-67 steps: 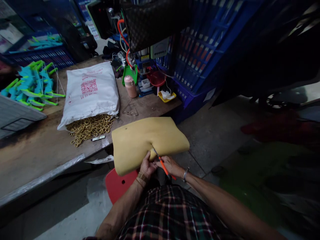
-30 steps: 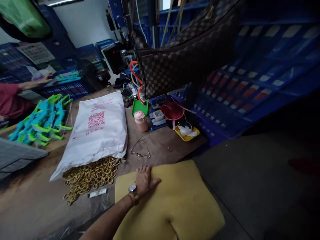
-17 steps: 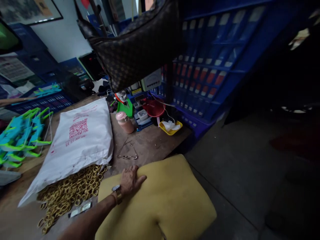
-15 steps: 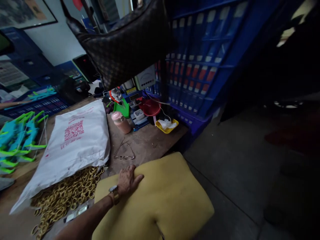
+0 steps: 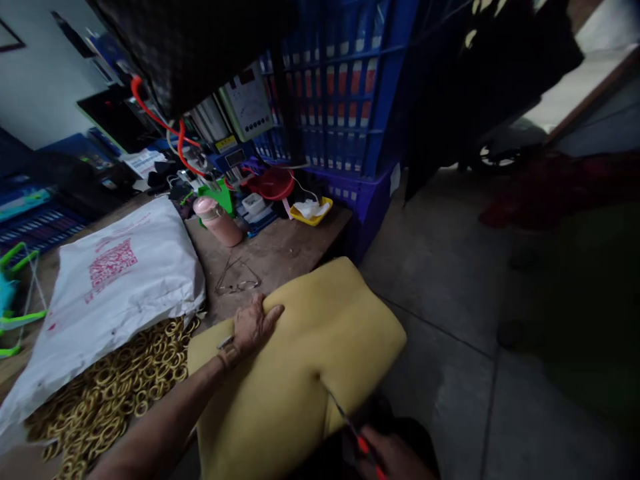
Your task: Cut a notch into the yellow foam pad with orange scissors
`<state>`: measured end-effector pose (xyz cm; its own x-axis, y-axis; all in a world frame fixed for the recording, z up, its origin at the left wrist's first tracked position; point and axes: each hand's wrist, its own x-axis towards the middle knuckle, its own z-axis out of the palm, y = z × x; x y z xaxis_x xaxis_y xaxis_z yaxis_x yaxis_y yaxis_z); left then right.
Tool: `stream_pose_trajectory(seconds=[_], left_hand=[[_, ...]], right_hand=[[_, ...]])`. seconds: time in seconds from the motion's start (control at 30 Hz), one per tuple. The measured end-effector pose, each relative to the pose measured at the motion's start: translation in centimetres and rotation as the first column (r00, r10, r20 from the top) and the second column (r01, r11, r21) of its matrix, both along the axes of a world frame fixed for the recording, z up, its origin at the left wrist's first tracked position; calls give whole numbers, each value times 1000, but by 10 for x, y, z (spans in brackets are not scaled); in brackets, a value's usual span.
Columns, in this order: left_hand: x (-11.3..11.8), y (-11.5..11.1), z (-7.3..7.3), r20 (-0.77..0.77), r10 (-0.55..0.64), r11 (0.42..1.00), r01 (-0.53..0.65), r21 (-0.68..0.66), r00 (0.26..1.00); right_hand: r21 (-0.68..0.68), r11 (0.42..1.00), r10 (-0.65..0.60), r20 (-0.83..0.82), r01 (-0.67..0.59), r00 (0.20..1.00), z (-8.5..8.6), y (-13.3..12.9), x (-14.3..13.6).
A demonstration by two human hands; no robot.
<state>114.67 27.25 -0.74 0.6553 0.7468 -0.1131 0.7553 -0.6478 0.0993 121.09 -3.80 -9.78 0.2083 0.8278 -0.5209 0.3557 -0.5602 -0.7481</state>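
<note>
Fingers (image 5: 267,312) of left hand (image 5: 251,325) flat on yellow foam pad (image 5: 320,353).

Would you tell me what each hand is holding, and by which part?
The right hand grips an orange-handled cutter by its handle; the left hand lies flat on the yellow foam sheet, gripping nothing.

One yellow foam sheet (image 5: 300,360), one white sack (image 5: 110,280), many brass rings (image 5: 110,393) (uncountable), two hands.
</note>
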Motion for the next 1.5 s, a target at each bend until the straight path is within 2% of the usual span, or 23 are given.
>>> stream_pose_trajectory(seconds=[0.07, 0.17, 0.3, 0.43, 0.53, 0.67, 0.8, 0.9, 0.97, 1.03, 1.17, 1.23, 1.27, 1.3, 1.33, 1.4, 1.43, 1.5], left_hand=[[1, 3, -1, 3, -8, 1000, 8, -3, 1000], [2, 7, -5, 26, -37, 999, 37, -8, 999], [2, 10, -5, 53, -75, 997, 76, 0, 996], [-1, 0, 4, 109, -214, 976, 209, 55, 971], [-1, -20, 7, 128, -379, 923, 365, 120, 917], [8, -59, 4, 148, -585, 810, 566, 150, 798], [31, -97, 10, 202, -674, 739, 644, 200, 711], [46, -121, 13, 204, -732, 680, 711, 177, 650], [49, -133, 7, 207, -771, 630, 769, 108, 602], [47, -141, -7, 216, -798, 581, 814, 27, 563], [23, -154, -37, 240, -818, 529, 847, -44, 523], [3, -162, -41, 366, -777, 522, 849, -78, 511], [-9, -166, -39, 501, -701, 517, 846, -132, 507], [-21, -171, -35, 632, -596, 472, 853, -222, 495], [-35, -175, -30, 706, -494, 394, 855, -338, 507], [-62, -182, -24, 697, -343, 197, 774, -602, 629], [-74, -184, -24, 608, -329, 90, 665, -741, 722], [-95, -185, -33, 299, -286, -58, 295, -954, 910]], right_hand=[[60, 997, -43, 2, 43, 999, 13, -2, -7], [77, 993, -90, 21, 88, 996, 29, -6, -16], [129, 977, -173, 35, 167, 984, 37, -9, -32], [174, 953, -255, 13, 249, 967, 42, -20, -60], [175, 941, -294, 10, 288, 956, 45, -38, -89], [139, 907, -398, -18, 396, 917, 49, -68, -132], [118, 779, -608, -96, 616, 788, 54, -89, -166], [143, 694, -694, -127, 706, 708, 55, -98, -185], [162, 667, -723, -92, 727, 684, 53, -101, -194], [143, 654, -741, -77, 743, 667, 49, -102, -198], [186, 633, -748, -107, 752, 655, 38, -96, -198], [224, 631, -742, -104, 743, 662, 33, -91, -195], [226, 631, -742, -102, 742, 663, 32, -88, -193], [220, 633, -742, -102, 742, 663, 31, -85, -191], [213, 635, -742, -102, 743, 663, 30, -82, -189], [200, 641, -739, -103, 741, 666, 29, -76, -183], [195, 647, -733, -108, 737, 672, 29, -73, -180], [186, 664, -716, -122, 724, 688, 31, -67, -174]])
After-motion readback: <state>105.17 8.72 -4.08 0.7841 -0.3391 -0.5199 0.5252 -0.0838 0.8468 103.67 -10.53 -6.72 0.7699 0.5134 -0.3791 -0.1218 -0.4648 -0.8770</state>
